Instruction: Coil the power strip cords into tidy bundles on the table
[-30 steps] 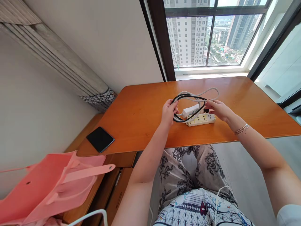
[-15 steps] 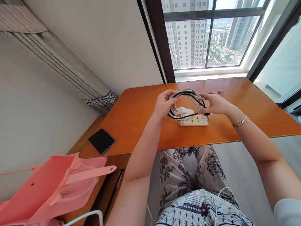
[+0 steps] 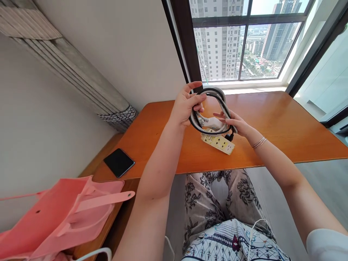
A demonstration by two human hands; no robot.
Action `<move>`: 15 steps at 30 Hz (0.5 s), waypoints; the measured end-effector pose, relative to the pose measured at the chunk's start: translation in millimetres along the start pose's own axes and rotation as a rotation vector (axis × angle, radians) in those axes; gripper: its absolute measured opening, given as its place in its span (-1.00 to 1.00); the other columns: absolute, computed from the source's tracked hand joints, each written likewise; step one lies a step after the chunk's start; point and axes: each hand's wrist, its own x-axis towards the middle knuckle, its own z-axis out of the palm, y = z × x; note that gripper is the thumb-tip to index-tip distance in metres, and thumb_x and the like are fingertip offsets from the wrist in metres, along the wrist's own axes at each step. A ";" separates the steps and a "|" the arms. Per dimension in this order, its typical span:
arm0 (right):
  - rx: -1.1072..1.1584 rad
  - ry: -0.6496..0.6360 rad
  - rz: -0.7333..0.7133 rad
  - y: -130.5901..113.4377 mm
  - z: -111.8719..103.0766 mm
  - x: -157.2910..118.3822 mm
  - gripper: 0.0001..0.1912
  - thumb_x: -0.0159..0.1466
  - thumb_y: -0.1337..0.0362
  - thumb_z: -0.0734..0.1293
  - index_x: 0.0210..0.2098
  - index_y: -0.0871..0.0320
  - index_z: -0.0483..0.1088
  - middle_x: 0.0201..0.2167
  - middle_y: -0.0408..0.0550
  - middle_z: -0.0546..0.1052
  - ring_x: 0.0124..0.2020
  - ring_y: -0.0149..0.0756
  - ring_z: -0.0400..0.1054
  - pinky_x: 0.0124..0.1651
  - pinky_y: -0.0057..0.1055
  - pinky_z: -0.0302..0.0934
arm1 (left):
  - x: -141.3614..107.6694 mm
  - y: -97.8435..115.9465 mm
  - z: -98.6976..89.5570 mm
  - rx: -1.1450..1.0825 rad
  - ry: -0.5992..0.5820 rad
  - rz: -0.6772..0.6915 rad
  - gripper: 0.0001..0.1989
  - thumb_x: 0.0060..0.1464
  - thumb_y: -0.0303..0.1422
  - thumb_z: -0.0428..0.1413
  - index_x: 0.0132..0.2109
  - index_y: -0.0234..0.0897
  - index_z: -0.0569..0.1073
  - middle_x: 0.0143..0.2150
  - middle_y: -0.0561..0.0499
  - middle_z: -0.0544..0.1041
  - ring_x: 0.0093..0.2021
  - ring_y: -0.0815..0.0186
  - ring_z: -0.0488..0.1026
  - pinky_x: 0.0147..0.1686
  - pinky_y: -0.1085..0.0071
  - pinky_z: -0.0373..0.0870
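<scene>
Left hand (image 3: 187, 103) pinched the coil's (image 3: 223, 103) left side, index finger raised; right hand (image 3: 236, 123) gripped its right side, fingertips inside the loop. Coil was held tilted over the bench (image 3: 152, 137). Judged best: firm left pinch, right hand evening the strands, plug (image 3: 230, 137) kept clear. Loops partly covered the strip (image 3: 221, 144); whether it touched the bench, couldn't tell.

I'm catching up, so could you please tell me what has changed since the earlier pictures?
The left hand has raised the cable coil, and the power strip has turned clockwise in view. The right hand remains at the coil; the phone and pink bag stay put.
</scene>
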 end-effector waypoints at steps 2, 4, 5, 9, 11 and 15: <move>0.009 -0.104 0.072 -1.8 -3.1 0.8 -0.18 -0.02 0.02 0.59 0.20 0.00 0.36 0.11 0.05 0.58 0.09 -0.04 0.50 0.02 -0.19 0.47 | 0.2 4.6 2.3 -0.034 -0.015 -0.013 -0.64 0.05 -0.47 0.27 0.02 -0.21 0.46 -0.44 0.17 0.38 -0.64 0.58 0.22 -0.52 0.53 0.41; 0.037 -0.188 0.146 -2.2 -5.8 0.7 -0.07 -0.05 0.05 0.61 0.27 0.04 0.31 -0.01 0.02 0.63 -0.08 -0.10 0.55 -0.14 -0.30 0.47 | 2.7 9.2 2.6 -0.104 -0.024 -0.053 -0.66 0.08 -0.52 0.23 0.02 -0.22 0.45 -0.46 0.19 0.38 -0.65 0.59 0.20 -0.52 0.54 0.39; 0.064 -0.204 0.174 -0.8 -5.6 0.5 -0.05 -0.07 0.05 0.61 0.27 0.06 0.32 -0.08 -0.01 0.65 -0.16 -0.14 0.56 -0.20 -0.34 0.46 | 5.3 10.8 2.1 -0.151 -0.017 -0.084 -0.68 0.10 -0.54 0.22 0.00 -0.23 0.45 -0.47 0.19 0.38 -0.65 0.59 0.21 -0.50 0.55 0.40; 0.254 -0.066 0.193 17.3 11.2 0.1 -0.27 -0.05 0.08 0.61 0.09 0.11 0.46 -0.21 -0.07 0.67 -0.22 -0.22 0.55 -0.25 -0.43 0.43 | 23.5 6.4 -1.6 -0.282 0.034 -0.222 -0.91 0.18 -0.43 0.20 -0.16 -0.28 0.45 -0.48 0.14 0.46 -0.54 0.52 0.44 -0.28 0.49 0.55; 0.358 0.052 0.238 29.9 25.4 0.6 -0.52 0.07 0.04 0.54 -0.08 0.12 0.51 -0.26 -0.08 0.67 -0.25 -0.23 0.55 -0.21 -0.42 0.44 | 33.5 -3.2 -3.8 -0.286 0.034 -0.280 -0.87 0.21 -0.32 0.19 -0.23 -0.29 0.44 -0.46 0.09 0.52 -0.44 0.44 0.55 -0.15 0.43 0.59; 0.455 0.209 0.388 46.3 46.0 3.0 -0.69 0.28 -0.02 0.40 -0.31 0.12 0.50 -0.43 -0.10 0.63 -0.40 -0.24 0.53 -0.27 -0.35 0.44 | 45.2 -32.4 -15.1 -0.187 -0.019 -0.386 -0.60 0.20 0.02 0.15 -0.23 -0.28 0.45 -0.37 -0.03 0.62 -0.27 0.23 0.64 -0.14 0.31 0.59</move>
